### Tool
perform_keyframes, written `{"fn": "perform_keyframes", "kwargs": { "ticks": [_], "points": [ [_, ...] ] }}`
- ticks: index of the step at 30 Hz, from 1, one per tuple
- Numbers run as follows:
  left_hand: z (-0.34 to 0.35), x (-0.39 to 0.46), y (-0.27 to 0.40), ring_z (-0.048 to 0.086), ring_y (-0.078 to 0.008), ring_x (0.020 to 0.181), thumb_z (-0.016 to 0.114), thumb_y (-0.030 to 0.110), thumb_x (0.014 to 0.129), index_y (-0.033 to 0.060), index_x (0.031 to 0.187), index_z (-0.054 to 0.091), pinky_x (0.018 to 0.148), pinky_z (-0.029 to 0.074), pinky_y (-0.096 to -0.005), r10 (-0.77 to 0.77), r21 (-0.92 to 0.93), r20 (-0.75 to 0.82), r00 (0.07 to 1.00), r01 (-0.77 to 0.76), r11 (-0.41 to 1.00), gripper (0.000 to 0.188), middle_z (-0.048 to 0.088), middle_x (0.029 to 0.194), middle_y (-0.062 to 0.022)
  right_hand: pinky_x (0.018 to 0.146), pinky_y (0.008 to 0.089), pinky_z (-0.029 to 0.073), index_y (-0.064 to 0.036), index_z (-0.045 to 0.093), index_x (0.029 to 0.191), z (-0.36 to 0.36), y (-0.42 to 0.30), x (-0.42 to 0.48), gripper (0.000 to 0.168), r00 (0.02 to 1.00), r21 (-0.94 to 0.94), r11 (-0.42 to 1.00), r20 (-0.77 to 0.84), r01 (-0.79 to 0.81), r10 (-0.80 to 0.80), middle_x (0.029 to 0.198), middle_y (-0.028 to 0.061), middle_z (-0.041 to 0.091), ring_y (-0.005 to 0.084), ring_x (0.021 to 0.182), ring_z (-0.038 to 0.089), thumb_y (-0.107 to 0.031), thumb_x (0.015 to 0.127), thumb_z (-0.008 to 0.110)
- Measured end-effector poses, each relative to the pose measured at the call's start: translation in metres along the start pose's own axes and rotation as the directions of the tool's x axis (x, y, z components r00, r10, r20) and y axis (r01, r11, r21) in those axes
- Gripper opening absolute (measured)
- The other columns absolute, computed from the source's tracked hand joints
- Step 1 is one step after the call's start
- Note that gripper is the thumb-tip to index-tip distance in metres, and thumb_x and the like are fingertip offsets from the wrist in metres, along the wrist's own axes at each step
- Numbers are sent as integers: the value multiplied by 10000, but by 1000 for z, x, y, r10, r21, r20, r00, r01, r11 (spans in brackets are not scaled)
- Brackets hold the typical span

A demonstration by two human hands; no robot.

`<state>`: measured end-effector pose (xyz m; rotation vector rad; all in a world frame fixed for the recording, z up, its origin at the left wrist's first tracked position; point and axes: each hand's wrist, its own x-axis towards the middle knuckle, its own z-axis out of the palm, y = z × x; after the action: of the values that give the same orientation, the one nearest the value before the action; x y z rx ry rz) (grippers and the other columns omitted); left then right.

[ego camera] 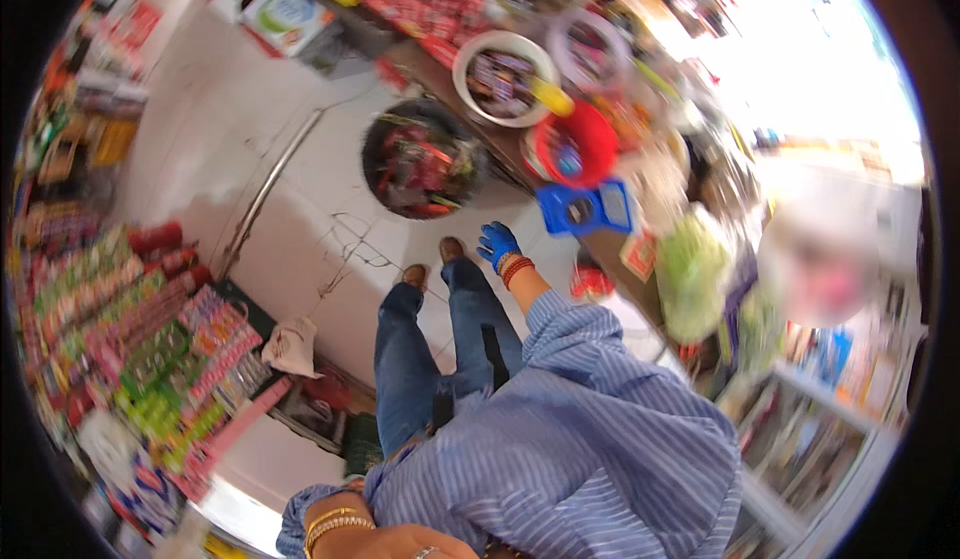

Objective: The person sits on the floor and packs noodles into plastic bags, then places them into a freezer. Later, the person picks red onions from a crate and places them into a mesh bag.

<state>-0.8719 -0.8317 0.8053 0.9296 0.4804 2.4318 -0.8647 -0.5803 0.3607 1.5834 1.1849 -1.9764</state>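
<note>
My right hand (499, 244) wears a blue glove, with red beads at the wrist. Its fingers are apart, holding nothing, beside my jeans-clad leg. At the bottom edge is my left hand (412, 542), bare, with bracelets and a ring; its fingers are mostly cut off, so its grip is hidden. Ahead on the tiled floor stands a black bin (424, 158) with mixed refuse in it. On the counter near my gloved hand are a blue plastic container (585, 208), a red bucket (576, 143) and a white tub (505, 79) of wrapped items with a yellow scoop.
The counter (626, 248) runs diagonally along the right, with a bagged cabbage (691, 278) on it. A metal rail (274, 188) crosses the floor. Packaged goods (154, 341) are stacked at the left. At the lower right is a glass-fronted case (817, 409). Much of the right side is blurred.
</note>
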Motion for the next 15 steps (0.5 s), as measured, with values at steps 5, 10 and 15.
{"fn": "perform_keyframes", "kwargs": {
  "ticks": [5, 10, 15],
  "points": [
    [10, 15, -14, 539, -235, 689, 629, 293, 775, -26, 891, 604, 607, 454, -329, -103, -231, 355, 929, 194, 953, 340, 595, 827, -131, 708, 381, 469, -138, 434, 1161, -157, 44, -108, 360, 979, 421, 898, -201, 125, -42, 1073, 71, 520, 273, 951, 544, -174, 814, 523],
    [43, 39, -57, 536, -229, 682, 641, 239, 766, -20, 862, 620, 596, 449, -312, -136, -386, 598, 790, 433, 815, 277, 607, 812, -129, 666, 352, 466, -94, 479, 1089, -319, 156, -178, 286, 847, 674, 642, -527, 366, 71, 1021, 101, 546, 267, 888, 567, -158, 813, 519],
    [92, 61, -122, 537, -220, 657, 647, 161, 759, -21, 834, 623, 562, 435, -295, -158, -459, 698, 699, 605, 650, 198, 618, 775, -135, 621, 304, 484, -53, 533, 966, -384, 244, -241, 186, 750, 777, 215, -629, 592, 204, 941, 106, 585, 259, 822, 578, -134, 799, 551]
  ]
}}
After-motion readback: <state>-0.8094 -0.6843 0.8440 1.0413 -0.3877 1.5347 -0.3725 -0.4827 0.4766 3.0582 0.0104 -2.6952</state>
